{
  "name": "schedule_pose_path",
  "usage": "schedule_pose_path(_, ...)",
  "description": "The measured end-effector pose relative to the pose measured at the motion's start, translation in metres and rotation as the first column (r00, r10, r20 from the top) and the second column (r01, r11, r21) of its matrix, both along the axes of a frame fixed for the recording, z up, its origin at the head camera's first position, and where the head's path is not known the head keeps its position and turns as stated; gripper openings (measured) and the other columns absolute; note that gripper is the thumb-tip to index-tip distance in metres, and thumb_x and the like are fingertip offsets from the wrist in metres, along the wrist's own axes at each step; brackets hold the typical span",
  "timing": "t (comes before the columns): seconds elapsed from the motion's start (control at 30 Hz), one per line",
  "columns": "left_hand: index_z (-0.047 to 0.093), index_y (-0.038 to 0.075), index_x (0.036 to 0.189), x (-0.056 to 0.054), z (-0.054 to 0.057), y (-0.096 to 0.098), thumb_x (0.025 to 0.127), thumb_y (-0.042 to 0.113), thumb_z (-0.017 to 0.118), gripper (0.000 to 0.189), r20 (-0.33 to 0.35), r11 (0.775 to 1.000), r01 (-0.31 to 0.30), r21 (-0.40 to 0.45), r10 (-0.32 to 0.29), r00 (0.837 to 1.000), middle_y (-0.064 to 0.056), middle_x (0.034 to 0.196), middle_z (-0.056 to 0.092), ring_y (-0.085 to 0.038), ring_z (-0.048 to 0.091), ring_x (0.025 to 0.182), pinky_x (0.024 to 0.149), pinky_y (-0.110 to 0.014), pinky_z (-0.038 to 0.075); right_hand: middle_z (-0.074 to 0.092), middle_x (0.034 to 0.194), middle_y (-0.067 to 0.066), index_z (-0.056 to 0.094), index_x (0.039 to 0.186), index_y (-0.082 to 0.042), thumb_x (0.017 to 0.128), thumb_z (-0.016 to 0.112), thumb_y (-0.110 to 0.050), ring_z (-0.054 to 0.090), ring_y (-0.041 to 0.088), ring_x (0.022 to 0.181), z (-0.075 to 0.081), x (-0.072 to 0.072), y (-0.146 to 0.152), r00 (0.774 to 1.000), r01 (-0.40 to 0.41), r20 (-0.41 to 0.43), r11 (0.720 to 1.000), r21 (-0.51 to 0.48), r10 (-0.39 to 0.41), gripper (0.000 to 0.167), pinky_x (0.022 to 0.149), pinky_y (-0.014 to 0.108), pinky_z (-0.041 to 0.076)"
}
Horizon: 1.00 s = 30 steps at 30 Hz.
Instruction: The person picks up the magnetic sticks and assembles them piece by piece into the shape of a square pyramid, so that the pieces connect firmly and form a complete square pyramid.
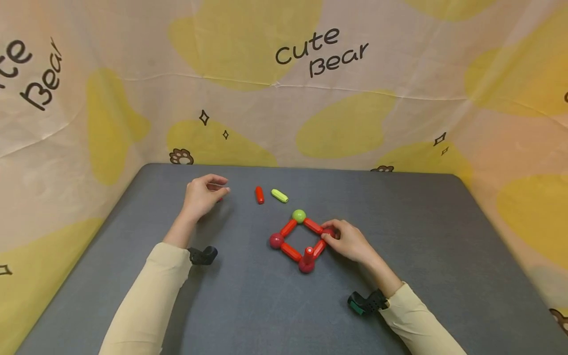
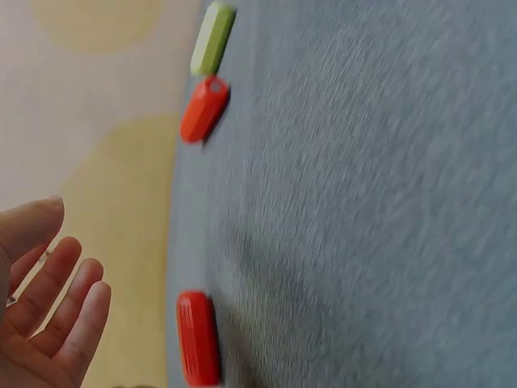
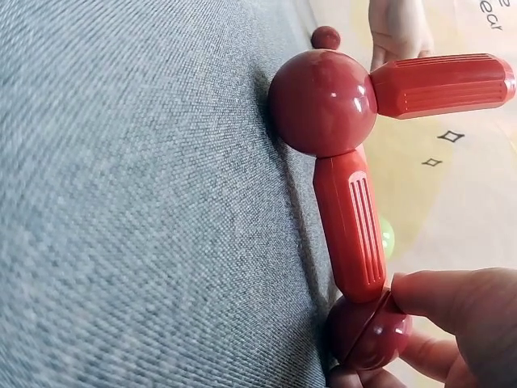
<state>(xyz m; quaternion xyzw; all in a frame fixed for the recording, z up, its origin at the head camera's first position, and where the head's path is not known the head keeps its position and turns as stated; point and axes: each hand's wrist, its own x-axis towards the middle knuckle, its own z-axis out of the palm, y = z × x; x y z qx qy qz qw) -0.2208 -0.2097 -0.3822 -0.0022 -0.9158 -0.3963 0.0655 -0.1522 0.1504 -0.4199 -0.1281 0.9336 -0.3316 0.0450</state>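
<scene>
On the table lies a square of red rods (image 1: 291, 252) joined by balls at its corners. Three corner balls are dark red, such as the left one (image 1: 276, 240); the far one is a green ball (image 1: 299, 216). One more red rod (image 3: 444, 85) stands upright on the near red ball (image 3: 323, 103). My right hand (image 1: 350, 241) pinches the right corner's red ball (image 3: 367, 333) between thumb and fingers. At the left, my left hand (image 1: 201, 195) hovers with loosely bent fingers above a loose red rod (image 2: 199, 338), apart from it.
Another loose red rod (image 1: 259, 195) and a yellow-green rod (image 1: 279, 195) lie beyond the square, right of my left hand. A patterned cloth (image 1: 333, 118) hangs behind the grey table (image 1: 412, 222). Each wrist carries a black strapped device (image 1: 202, 256).
</scene>
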Motion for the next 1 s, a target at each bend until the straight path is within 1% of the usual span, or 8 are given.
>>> schedule_pose_path(0.2,0.064,0.008,0.112,-0.008,-0.004,-0.019,0.083,0.02,0.068,0.032,0.043,0.999,-0.048,0.01,0.048,0.998,-0.014,0.109,0.065,-0.027,0.062,0.1,0.084,-0.042,0.046,0.05,0.075,0.003,0.065,0.107,-0.009,0.085,0.064,-0.018,0.043,0.014,0.065,-0.001,0.0,0.0,1.0,0.001,0.001,1.0,-0.001,-0.001,0.024,0.057,0.026,0.034)
schedule_pose_path(0.37,0.063,0.007,0.113,-0.011,-0.009,-0.027,0.083,0.019,0.067,0.033,0.088,0.997,-0.072,-0.002,0.072,0.994,-0.015,0.112,0.064,-0.029,0.059,0.104,0.088,-0.043,0.044,0.05,0.075,0.004,0.065,0.107,-0.008,0.085,0.064,-0.018,0.043,0.014,0.065,-0.001,0.0,0.0,1.0,0.004,0.007,1.0,-0.001,-0.004,0.024,0.056,0.027,0.034)
schedule_pose_path(0.5,0.063,0.005,0.114,-0.012,-0.014,-0.031,0.082,0.019,0.067,0.034,0.146,0.995,-0.1,0.001,0.098,0.984,-0.017,0.11,0.065,-0.031,0.054,0.108,0.091,-0.044,0.041,0.049,0.075,0.004,0.065,0.107,-0.008,0.085,0.064,-0.018,0.042,0.014,0.064,-0.001,0.001,0.0,1.0,0.004,0.008,1.0,-0.001,-0.004,0.024,0.056,0.027,0.033)
schedule_pose_path(0.6,0.063,0.004,0.114,-0.013,-0.018,-0.033,0.082,0.02,0.068,0.036,0.185,0.994,-0.11,0.002,0.107,0.977,-0.018,0.11,0.065,-0.031,0.05,0.112,0.092,-0.043,0.04,0.049,0.074,0.004,0.065,0.107,-0.009,0.085,0.064,-0.018,0.042,0.014,0.064,-0.001,0.001,0.0,1.0,0.004,0.006,1.0,-0.004,-0.004,0.024,0.056,0.027,0.033)
schedule_pose_path(0.7,0.064,0.005,0.113,-0.014,-0.022,-0.034,0.082,0.021,0.069,0.035,0.207,0.994,-0.113,-0.009,0.112,0.972,-0.017,0.11,0.065,-0.03,0.051,0.111,0.09,-0.041,0.041,0.049,0.074,0.004,0.065,0.107,-0.009,0.084,0.064,-0.018,0.042,0.014,0.064,-0.002,0.001,0.0,1.0,0.005,0.005,1.0,-0.012,-0.005,0.024,0.056,0.027,0.034)
schedule_pose_path(0.77,0.065,0.005,0.112,-0.014,-0.024,-0.035,0.082,0.022,0.069,0.035,0.209,0.994,-0.107,-0.025,0.11,0.972,-0.016,0.109,0.066,-0.03,0.053,0.108,0.088,-0.04,0.042,0.05,0.074,0.004,0.065,0.107,-0.009,0.084,0.064,-0.018,0.043,0.014,0.065,-0.002,0.001,0.0,1.0,0.007,0.002,1.0,-0.015,-0.007,0.024,0.057,0.027,0.034)
schedule_pose_path(0.9,0.066,0.006,0.112,-0.015,-0.024,-0.034,0.08,0.022,0.071,0.036,0.209,0.995,-0.067,-0.069,0.08,0.975,-0.016,0.108,0.066,-0.03,0.056,0.102,0.085,-0.04,0.042,0.05,0.074,0.003,0.065,0.106,-0.009,0.084,0.065,-0.018,0.043,0.014,0.064,-0.002,0.001,0.0,1.0,0.011,-0.001,1.0,-0.016,-0.011,0.024,0.057,0.027,0.034)
schedule_pose_path(1.0,0.066,0.005,0.111,-0.015,-0.024,-0.032,0.08,0.02,0.071,0.035,0.207,0.995,-0.039,-0.097,0.058,0.977,-0.017,0.108,0.065,-0.03,0.054,0.102,0.085,-0.041,0.041,0.049,0.074,0.003,0.065,0.106,-0.009,0.084,0.065,-0.018,0.043,0.014,0.064,-0.002,0.0,0.0,1.0,0.017,0.002,1.0,-0.016,-0.017,0.024,0.057,0.027,0.034)
